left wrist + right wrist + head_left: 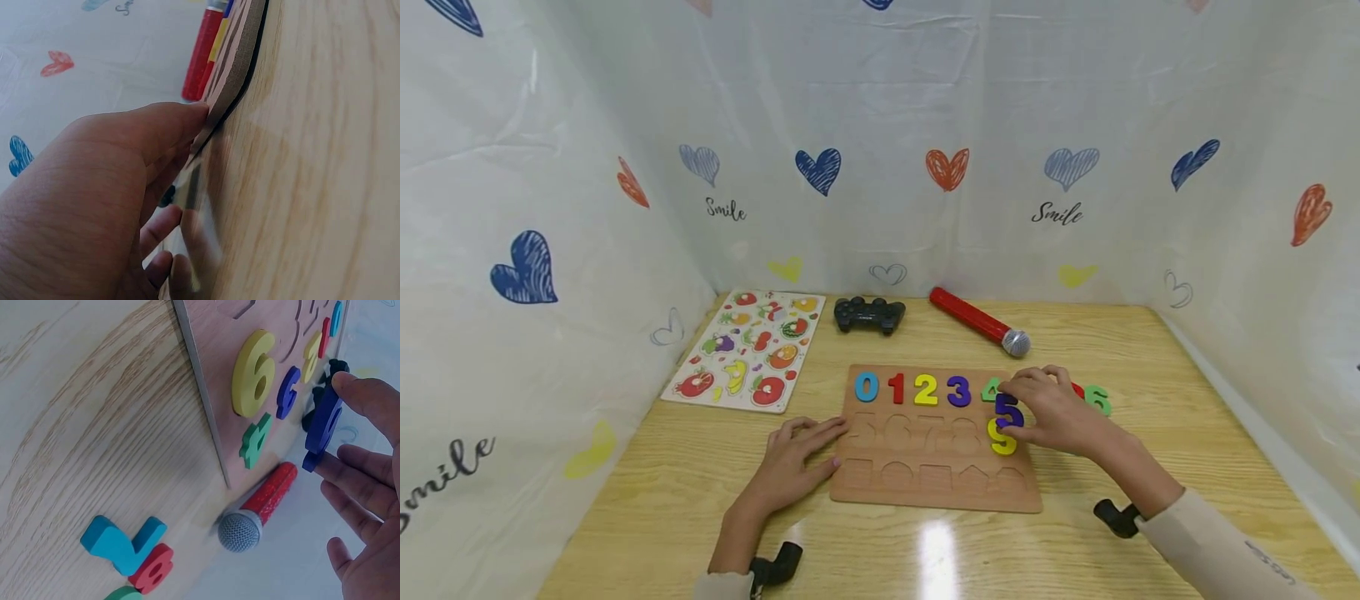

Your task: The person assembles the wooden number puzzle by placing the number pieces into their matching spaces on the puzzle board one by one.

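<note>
My right hand pinches a dark blue number 5 piece between thumb and fingers, above the right side of a wooden puzzle board. In the right wrist view this blue piece is held tilted, clear of the board. Below it, a yellow 9 lies on the board. The blue 0, red 1, yellow 2, purple 3 and green 4 line the top row. My left hand touches the board's left edge, fingers extended.
Right of the board lie a teal 7, a red 8 and a green 6. Behind it are a black game controller and a red microphone. A fruit puzzle board lies at the left.
</note>
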A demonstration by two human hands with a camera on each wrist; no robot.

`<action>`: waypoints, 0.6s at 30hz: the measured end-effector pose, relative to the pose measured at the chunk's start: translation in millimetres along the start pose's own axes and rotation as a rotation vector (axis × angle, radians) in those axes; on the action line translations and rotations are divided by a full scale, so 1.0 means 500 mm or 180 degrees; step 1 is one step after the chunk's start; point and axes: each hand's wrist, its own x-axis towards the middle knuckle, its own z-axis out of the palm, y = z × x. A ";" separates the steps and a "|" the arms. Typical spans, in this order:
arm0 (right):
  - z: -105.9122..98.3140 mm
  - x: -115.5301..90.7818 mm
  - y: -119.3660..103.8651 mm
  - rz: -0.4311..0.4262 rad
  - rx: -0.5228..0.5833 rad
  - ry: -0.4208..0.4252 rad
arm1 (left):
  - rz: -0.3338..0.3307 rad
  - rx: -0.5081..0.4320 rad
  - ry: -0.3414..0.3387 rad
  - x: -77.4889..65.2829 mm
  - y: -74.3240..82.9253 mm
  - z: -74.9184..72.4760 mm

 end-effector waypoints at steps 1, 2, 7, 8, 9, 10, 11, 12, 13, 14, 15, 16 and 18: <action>0.001 0.001 -0.001 0.0000 0.0005 -0.0004 | -0.0003 -0.0003 -0.0005 0.000 0.000 -0.001; 0.002 0.002 -0.003 -0.0001 0.0008 -0.0005 | -0.0008 -0.0004 -0.0012 0.000 0.000 -0.001; 0.005 0.008 -0.009 -0.0033 -0.0017 -0.0001 | -0.0013 -0.0003 -0.0029 0.001 -0.001 -0.002; 0.005 0.009 -0.010 -0.0034 -0.0009 -0.0007 | -0.0013 -0.0001 -0.0032 0.001 -0.001 -0.001; 0.005 0.010 -0.011 -0.0037 -0.0003 -0.0011 | -0.0008 0.0005 -0.0034 0.001 -0.001 -0.001; 0.005 0.011 -0.013 -0.0047 0.0005 -0.0011 | -0.0005 0.0000 -0.0035 0.001 -0.001 -0.001; 0.006 0.012 -0.014 -0.0046 0.0016 -0.0019 | -0.0002 -0.0004 -0.0034 0.001 -0.001 -0.001; 0.007 0.014 -0.016 -0.0063 0.0015 -0.0017 | -0.0002 -0.0002 -0.0034 0.001 -0.001 -0.001; 0.007 0.015 -0.017 -0.0081 0.0015 -0.0013 | -0.0002 -0.0004 -0.0032 0.001 0.000 -0.001; 0.007 0.017 -0.018 -0.0097 0.0008 -0.0010 | -0.0002 -0.0006 -0.0030 0.001 0.000 -0.001; 0.008 0.018 -0.020 -0.0121 -0.0002 -0.0004 | -0.0003 0.0001 -0.0031 0.001 0.000 -0.001; 0.008 0.020 -0.021 -0.0142 -0.0009 -0.0003 | -0.0009 -0.0004 -0.0029 0.001 0.000 -0.002; 0.009 0.024 -0.023 -0.0163 -0.0037 -0.0009 | -0.0014 -0.0005 -0.0023 0.001 0.001 -0.002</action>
